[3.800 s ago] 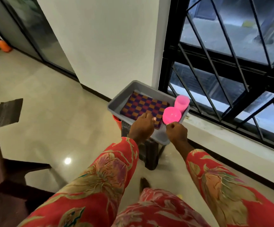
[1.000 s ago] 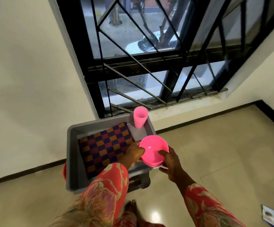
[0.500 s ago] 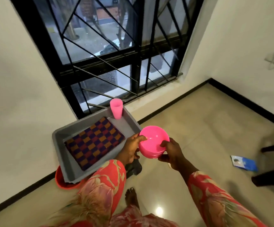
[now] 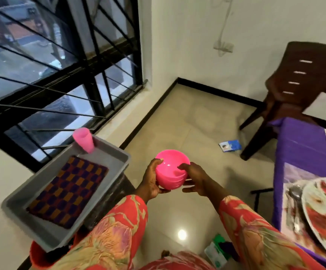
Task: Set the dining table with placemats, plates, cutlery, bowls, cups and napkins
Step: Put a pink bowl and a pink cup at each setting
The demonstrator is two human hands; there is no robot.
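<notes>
A stack of pink bowls (image 4: 170, 170) hangs in the air between my two hands, above the floor. My left hand (image 4: 150, 182) grips its left side and my right hand (image 4: 194, 177) grips its right rim with the thumb inside. To the left a grey tray (image 4: 119, 154) holds a checkered purple and orange placemat (image 4: 68, 191) and a pink cup (image 4: 84, 140). At the right edge the dining table (image 4: 298, 151), covered in purple cloth, carries a floral plate (image 4: 321, 215) on a placemat, with spoons (image 4: 295, 197) beside it.
A dark brown plastic chair (image 4: 298, 80) stands at the table's far end. A blue packet (image 4: 230, 146) lies on the tiled floor. A barred window (image 4: 60, 65) fills the upper left. Green and white items (image 4: 216, 250) lie on the floor near my feet.
I lifted the pink bowls out of the grey tray with both hands and turned right. The table with plate and cutlery and the chair have come into view.
</notes>
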